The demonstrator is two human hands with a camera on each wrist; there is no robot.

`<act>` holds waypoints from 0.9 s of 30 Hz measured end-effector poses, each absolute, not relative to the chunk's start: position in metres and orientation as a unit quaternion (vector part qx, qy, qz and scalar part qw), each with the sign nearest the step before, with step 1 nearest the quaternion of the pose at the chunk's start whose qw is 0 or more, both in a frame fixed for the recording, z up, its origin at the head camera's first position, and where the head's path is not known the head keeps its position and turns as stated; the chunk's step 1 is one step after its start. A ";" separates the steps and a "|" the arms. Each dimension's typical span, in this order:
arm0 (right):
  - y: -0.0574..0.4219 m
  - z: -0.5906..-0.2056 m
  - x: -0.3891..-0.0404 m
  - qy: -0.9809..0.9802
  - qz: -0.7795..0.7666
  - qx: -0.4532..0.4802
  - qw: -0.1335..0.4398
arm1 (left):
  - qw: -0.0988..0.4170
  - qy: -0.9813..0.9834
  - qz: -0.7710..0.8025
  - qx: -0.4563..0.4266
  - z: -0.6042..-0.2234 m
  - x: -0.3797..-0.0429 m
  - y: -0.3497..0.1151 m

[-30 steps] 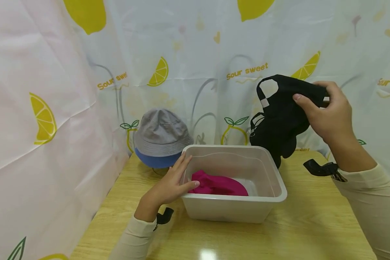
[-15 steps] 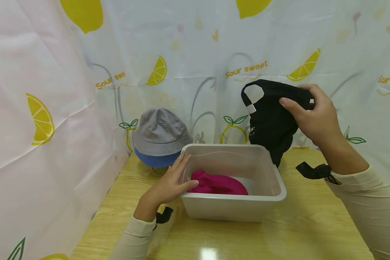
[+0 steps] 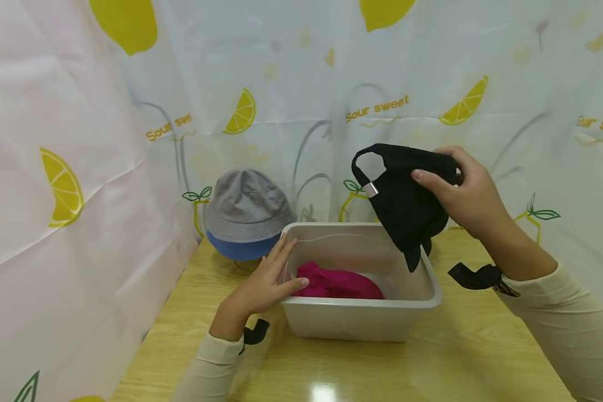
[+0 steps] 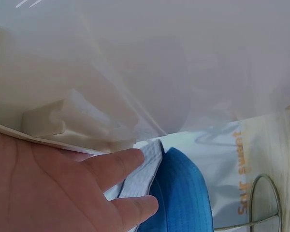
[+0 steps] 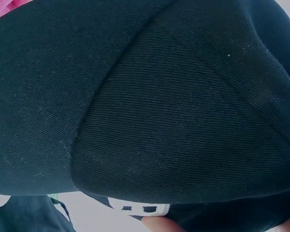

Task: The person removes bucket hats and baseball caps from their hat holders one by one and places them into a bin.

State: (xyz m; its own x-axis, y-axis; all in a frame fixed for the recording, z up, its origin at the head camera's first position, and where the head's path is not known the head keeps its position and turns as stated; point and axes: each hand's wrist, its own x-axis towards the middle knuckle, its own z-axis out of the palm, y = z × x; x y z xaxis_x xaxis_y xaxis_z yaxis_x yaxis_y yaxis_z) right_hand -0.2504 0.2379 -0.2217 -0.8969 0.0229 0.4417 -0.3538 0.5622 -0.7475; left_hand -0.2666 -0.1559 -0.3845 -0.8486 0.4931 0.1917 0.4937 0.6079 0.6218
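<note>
In the head view my right hand (image 3: 474, 192) pinches a black baseball cap (image 3: 407, 190) between thumb and fingers. The cap hangs tilted, its strap loop and silver buckle facing left, and its lower end overlaps the bin's back right corner. It fills most of the right wrist view, where white stitching (image 5: 140, 207) shows on the black cloth (image 5: 183, 121). My left hand (image 3: 261, 282) rests on the left rim of a whitish plastic bin (image 3: 352, 321), fingers straight. Inside the bin lies a magenta cap-like cloth piece (image 3: 352, 283).
Behind the bin at left, a grey bucket hat (image 3: 248, 204) sits over a blue brim (image 3: 243, 249) on a wire stand (image 4: 266, 203). Another black item (image 3: 426, 245) is mostly hidden behind the held cap. A lemon-print curtain (image 3: 291, 72) backs the wooden table (image 3: 331, 368).
My right hand has carried the black cap left and down, from behind the bin's right side to over its back right corner. My left hand and the bin have stayed put.
</note>
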 end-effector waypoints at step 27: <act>0.212 -0.252 -0.267 -0.897 0.411 0.120 0.111 | 0.016 -0.899 -0.343 -0.272 -0.388 -0.259 -0.155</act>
State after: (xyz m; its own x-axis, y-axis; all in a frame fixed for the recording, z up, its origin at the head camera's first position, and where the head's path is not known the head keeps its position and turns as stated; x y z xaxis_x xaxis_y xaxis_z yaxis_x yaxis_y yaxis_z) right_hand -0.2670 0.2120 -0.2516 -0.9466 -0.1249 0.2973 -0.3067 0.6336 -0.7103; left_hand -0.2588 -0.1548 -0.3883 -0.8518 0.4776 0.2150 0.4995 0.6173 0.6078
